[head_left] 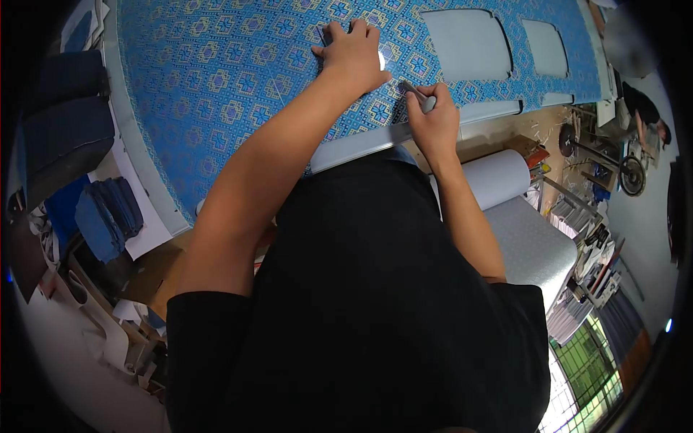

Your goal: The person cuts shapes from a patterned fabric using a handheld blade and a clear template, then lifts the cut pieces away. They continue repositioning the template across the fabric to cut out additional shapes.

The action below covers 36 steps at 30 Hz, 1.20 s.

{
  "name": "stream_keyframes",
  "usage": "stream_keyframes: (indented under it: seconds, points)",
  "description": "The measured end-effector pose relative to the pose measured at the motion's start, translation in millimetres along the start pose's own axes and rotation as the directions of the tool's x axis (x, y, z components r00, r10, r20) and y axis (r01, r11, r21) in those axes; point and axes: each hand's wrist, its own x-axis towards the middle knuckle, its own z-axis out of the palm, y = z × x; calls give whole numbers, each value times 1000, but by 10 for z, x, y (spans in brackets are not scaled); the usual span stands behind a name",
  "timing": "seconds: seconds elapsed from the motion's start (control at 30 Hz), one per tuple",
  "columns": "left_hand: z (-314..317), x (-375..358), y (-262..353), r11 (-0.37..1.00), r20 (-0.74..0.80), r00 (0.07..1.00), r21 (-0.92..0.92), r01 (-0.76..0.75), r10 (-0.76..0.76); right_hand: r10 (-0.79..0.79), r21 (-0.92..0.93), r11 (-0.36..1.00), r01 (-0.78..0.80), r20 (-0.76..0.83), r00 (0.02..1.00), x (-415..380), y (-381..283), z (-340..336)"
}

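Observation:
Blue patterned fabric (pixel 238 79) lies spread over the worktable, with yellow and light blue motifs. My left hand (pixel 354 58) rests on it, fingers spread and bent, fingertips down. A small bright, shiny patch shows beside its thumb; what it belongs to is mostly hidden. Close to the table's front edge, my right hand (pixel 435 119) is closed around a slim tool with a grey handle (pixel 428 104), like a utility knife. Its tip points toward the fabric near my left thumb. Right of my hands, two cut-out openings in the fabric bare the grey tabletop (pixel 469 45).
A large white roll (pixel 498 179) and a silvery sheet (pixel 534 242) are at my right. Folded denim (pixel 108 216) and dark cushion-like blocks (pixel 68 141) sit at the left. Another person (pixel 642 112) is at the far right, near a wheeled metal piece (pixel 632 175).

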Motion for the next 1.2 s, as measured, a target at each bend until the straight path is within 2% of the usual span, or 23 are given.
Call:
stream_keyframes:
  seconds: [0.07,0.17,0.23,0.53,0.83,1.2]
  points:
    - [21,21,-3,1000,-15,1000,9,10,-10,-21,-9,1000,21,-22,1000,0,-31,11]
    - [55,-4,-4,1000,-33,999,19,4,-4,63,-24,998,-63,9,998,-19,-82,13]
    - [33,-2,-1,1000,-31,999,24,6,-6,18,-74,997,-18,-4,1000,-8,-86,25]
    - [11,25,23,1000,18,1000,22,21,-21,-10,-206,979,13,16,1000,57,-246,60]
    - [2,13,41,1000,15,1000,27,16,-16,-58,-182,982,53,-22,998,109,-173,103]
    - [10,7,32,999,8,1000,19,25,-25,-45,-164,986,37,-44,998,76,-183,127]
